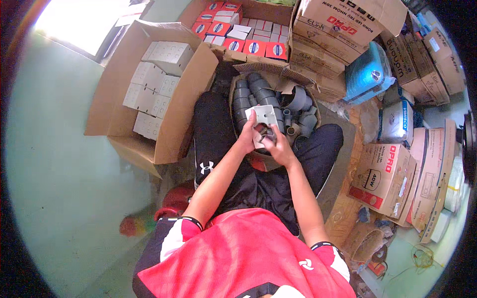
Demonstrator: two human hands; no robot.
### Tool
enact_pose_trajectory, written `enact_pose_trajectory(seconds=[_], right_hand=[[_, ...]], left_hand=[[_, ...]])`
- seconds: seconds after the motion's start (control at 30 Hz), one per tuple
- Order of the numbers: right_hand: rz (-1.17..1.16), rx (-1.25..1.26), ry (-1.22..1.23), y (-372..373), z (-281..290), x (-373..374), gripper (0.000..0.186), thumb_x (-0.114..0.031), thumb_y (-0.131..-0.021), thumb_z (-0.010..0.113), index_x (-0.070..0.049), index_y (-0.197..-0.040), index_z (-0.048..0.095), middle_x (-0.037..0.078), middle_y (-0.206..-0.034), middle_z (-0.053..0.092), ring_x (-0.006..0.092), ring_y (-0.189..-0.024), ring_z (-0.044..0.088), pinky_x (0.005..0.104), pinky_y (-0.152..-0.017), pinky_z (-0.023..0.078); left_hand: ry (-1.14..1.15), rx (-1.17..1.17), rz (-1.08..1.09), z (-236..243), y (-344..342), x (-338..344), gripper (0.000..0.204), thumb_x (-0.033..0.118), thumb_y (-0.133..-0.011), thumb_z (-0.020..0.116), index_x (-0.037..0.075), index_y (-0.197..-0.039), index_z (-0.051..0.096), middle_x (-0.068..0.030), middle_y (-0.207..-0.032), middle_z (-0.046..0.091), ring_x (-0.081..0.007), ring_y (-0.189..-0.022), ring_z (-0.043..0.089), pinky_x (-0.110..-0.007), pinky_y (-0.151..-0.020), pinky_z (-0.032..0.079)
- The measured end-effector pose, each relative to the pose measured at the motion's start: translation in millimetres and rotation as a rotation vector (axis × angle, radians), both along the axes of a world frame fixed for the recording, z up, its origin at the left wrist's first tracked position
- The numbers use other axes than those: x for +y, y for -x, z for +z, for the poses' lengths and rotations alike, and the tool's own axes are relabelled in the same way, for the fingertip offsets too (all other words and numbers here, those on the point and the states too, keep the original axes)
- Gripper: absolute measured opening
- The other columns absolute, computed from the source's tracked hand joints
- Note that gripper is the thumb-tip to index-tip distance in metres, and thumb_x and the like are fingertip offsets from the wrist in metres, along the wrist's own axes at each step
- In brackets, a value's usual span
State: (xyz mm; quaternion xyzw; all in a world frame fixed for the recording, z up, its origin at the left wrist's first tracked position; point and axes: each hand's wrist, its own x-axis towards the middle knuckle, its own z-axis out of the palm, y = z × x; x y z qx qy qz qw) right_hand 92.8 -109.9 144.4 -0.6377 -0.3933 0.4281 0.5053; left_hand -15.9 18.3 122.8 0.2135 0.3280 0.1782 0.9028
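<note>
A: What is nearest the person?

B: Both hands, raised over the lap just before the carton of grey pipe fittings [278, 102]. The left hand [247, 135] has its fingers closed on the left edge of a white plate [264, 121]; the right hand [279, 148] pinches a small dark part [263, 133] against the plate's lower middle.

A: How does the plate look?

B: Flat, square, pale white, with rounded corners, tilted up toward the fittings carton. The dark part is too small to make out.

A: And further out?

B: Left of the fittings carton, an open box of white cartons [154, 87]. Behind it, a tray of red and white boxes [238, 30]. Right of it, stacked brown cartons [343, 30].
</note>
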Motion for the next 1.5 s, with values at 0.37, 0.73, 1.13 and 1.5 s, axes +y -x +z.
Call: enact_pose_trajectory(seconds=[0.37, 0.73, 1.13, 1.5], right_hand=[[-0.196, 0.029, 0.079, -8, -29, 4, 0.030, -0.013, -0.102, 0.065, 0.002, -0.128, 0.069, 0.010, -0.117, 0.076, 0.0222, -0.103, 0.073, 0.0389, -0.094, 0.056], [-0.211, 0.800, 0.030, -25, -40, -3, 0.041, -0.009, -0.097, 0.059, -0.001, -0.136, 0.069, 0.009, -0.123, 0.075, 0.0218, -0.110, 0.072, 0.0370, -0.098, 0.055], [-0.494, 0.770, 0.055, -17, -48, 3, 0.022, -0.014, -0.089, 0.053, -0.011, -0.105, 0.068, 0.003, -0.100, 0.069, 0.0183, -0.080, 0.067, 0.0331, -0.077, 0.055], [-0.317, 0.856, -0.380, -39, -32, -7, 0.017, -0.019, -0.092, 0.049, -0.008, -0.084, 0.060, 0.006, -0.086, 0.062, 0.0183, -0.084, 0.058, 0.0344, -0.077, 0.046]], left_hand=[[-0.597, 0.085, -0.150, -24, -11, -9, 0.076, 0.054, -0.113, 0.053, 0.023, -0.175, 0.022, -0.0051, -0.151, 0.059, -0.0191, -0.128, 0.060, -0.037, -0.108, 0.050], [-0.762, 0.007, -0.201, -14, -9, -9, 0.080, 0.030, -0.105, 0.070, 0.016, -0.173, 0.032, -0.0043, -0.143, 0.062, -0.0136, -0.124, 0.056, -0.031, -0.109, 0.045], [-0.843, 0.043, -0.223, -12, -11, -8, 0.087, 0.030, -0.102, 0.075, 0.007, -0.172, 0.030, -0.0057, -0.135, 0.065, -0.0134, -0.118, 0.058, -0.031, -0.106, 0.046], [-0.641, 0.212, -0.062, -27, -13, 7, 0.077, 0.032, -0.107, 0.072, 0.004, -0.169, 0.036, -0.0049, -0.134, 0.069, -0.0110, -0.116, 0.063, -0.030, -0.103, 0.051]])
